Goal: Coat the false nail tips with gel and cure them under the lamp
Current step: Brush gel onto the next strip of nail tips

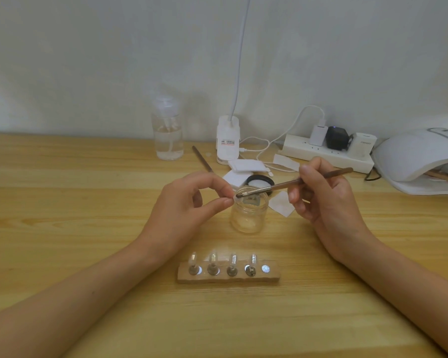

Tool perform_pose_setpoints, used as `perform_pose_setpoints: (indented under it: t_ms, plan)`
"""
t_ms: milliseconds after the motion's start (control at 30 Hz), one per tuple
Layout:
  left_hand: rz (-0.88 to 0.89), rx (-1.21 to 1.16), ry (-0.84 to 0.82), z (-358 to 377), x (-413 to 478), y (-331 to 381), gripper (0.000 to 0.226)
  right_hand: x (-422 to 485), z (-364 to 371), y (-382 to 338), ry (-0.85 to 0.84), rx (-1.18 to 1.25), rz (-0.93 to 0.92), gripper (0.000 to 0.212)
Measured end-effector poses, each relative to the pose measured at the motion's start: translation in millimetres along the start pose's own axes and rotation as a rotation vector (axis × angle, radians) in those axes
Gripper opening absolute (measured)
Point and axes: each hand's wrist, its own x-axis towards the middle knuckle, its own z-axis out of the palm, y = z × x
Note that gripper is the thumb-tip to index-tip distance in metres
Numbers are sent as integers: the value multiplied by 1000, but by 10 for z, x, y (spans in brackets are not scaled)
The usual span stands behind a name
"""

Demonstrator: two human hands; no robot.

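Note:
My left hand (189, 200) pinches a small clear nail tip (234, 200) between thumb and forefinger, just above the rim of an open glass gel jar (248, 215). My right hand (321, 195) grips a brown brush (295, 183), whose bristle end touches the pinched tip. Near the table's front lies a wooden holder (228, 277) with several clear nail tips (214, 258) standing on pegs; its rightmost spot shows a bare metal disc (265, 268). The white curing lamp (419, 156) sits at the far right.
A clear pump bottle (168, 135), a white clip lamp base (227, 140), a power strip (326, 151) with plugs and cables line the back. White pads (243, 169), the black jar lid (260, 182) and a second brush (202, 158) lie behind the jar.

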Motion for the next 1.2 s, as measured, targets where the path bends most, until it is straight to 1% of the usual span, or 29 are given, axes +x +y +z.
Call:
perform_pose_setpoints:
  t_ms: [67, 167, 200, 300, 333, 467, 600, 700, 767, 900, 1033, 1133, 1200]
  plan:
    - [-5, -15, -2, 0, -5, 1, 20, 0, 4, 9, 4, -29, 4, 22]
    - [-17, -39, -12, -4, -8, -1, 18, 20, -26, 21, 79, -14, 35, 25]
    - [-19, -40, -13, -4, -9, 2, 18, 22, -33, 19, 78, 4, 38, 25]
    - [-21, -26, -12, -7, -13, 16, 20, 15, -14, 14, -5, 17, 21, 22]
    - [-24, -23, -13, -5, -14, 21, 20, 11, -8, 18, -9, 6, 21, 22]
    - [-57, -39, -19, 2, -9, 23, 18, 21, -27, 27, 73, 26, 43, 26]
    - [-81, -47, -21, 2, -9, 23, 19, 11, -8, 13, 0, 32, 15, 22]
    - [-93, -57, -24, 2, -8, 14, 21, 17, -14, 31, 62, 12, 44, 25]
    - [-99, -74, -29, 3, -4, 8, 19, 27, -32, 29, 88, 50, 52, 26]
    - [-127, -95, -40, 3, 3, 1, 16, 19, -12, 21, 1, 48, 37, 22]
    - [-153, -119, -50, 3, 7, -2, 13, 26, -30, 35, 70, 48, 37, 27]
    - [-174, -139, -54, 5, 9, 6, 10, 24, -14, 26, 11, 69, 3, 25]
    - [-180, -145, -55, 7, 9, 14, 10, 21, -12, 37, 5, 40, 6, 28]
